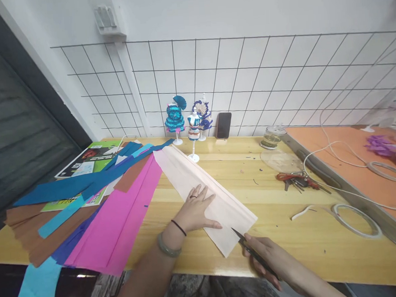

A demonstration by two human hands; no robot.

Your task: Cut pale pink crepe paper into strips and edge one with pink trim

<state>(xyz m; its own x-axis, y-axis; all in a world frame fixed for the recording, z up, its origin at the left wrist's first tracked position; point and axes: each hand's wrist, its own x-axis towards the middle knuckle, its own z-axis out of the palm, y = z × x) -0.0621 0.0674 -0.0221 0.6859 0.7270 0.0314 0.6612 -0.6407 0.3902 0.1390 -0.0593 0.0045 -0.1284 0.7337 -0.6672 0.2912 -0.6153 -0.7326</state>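
Observation:
A long strip of pale pink crepe paper (200, 184) lies slantwise on the wooden table, with folded layers along its right side. My left hand (197, 209) rests flat on it, fingers spread, holding nothing. At the paper's near right end, my right hand (270, 259) grips a slim black knife (256, 255). Its pointed blade reaches over the paper near the end, and the fingers hide part of the handle. Whether the blade touches the paper I cannot tell.
Magenta crepe paper (121, 221), brown paper (27, 228) and blue strips (61, 187) spread at left over magazines. Small dressed mannequins (192, 128) and a phone (223, 125) stand at the back. At right are a glass jar (272, 138), keys (297, 182), tape roll (357, 221) and cable.

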